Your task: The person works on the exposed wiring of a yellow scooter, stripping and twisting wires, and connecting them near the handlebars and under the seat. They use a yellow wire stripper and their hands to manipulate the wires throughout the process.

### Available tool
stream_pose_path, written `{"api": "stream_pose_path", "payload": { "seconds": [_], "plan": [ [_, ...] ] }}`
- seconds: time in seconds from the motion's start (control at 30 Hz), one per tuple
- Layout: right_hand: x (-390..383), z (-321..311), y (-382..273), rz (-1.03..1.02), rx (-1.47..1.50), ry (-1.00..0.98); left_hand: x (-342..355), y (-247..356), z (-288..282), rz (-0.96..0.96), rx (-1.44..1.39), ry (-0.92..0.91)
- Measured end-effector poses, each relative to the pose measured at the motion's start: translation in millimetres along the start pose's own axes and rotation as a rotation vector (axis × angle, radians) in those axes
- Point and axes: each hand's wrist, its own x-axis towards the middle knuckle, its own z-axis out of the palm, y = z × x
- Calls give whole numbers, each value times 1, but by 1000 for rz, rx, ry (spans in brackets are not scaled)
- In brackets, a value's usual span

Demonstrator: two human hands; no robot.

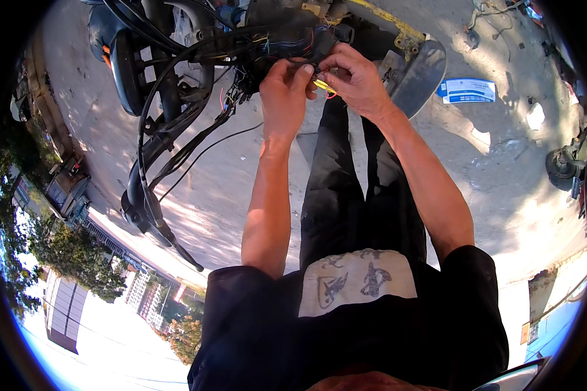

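Apparently mid-handling wires (324,86), yellow & red, just beside dark wiring bundle (295,47) nr top centre; pinching them betw fingertips of left hand (284,90) & right hand (361,83), w/ exact contact pts hidden; prob calls next for steady two-handed hold, w/o tugging thin strands
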Motion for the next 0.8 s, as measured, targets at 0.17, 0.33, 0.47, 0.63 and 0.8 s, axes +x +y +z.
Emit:
{"api": "stream_pose_path", "payload": {
  "seconds": [0.17, 0.33, 0.47, 0.63, 0.8],
  "plan": [
    [4, -6, -6, 75, -23, -89, 5, 3, -11, 28, 128, -67],
    [8, -5, 0, -5, -115, -90, 16, -1, -17, 57, 183, -115],
    [9, -8, -4, 62, -62, -152, 15, -6, -30, 57, 167, -187],
    [28, -19, 15, -192, -78, -198, 21, -18, -30, 160, 23, -197],
    [40, -25, 30, -349, -103, -194, 22, -26, -31, 357, 8, -210]
  ]
}}
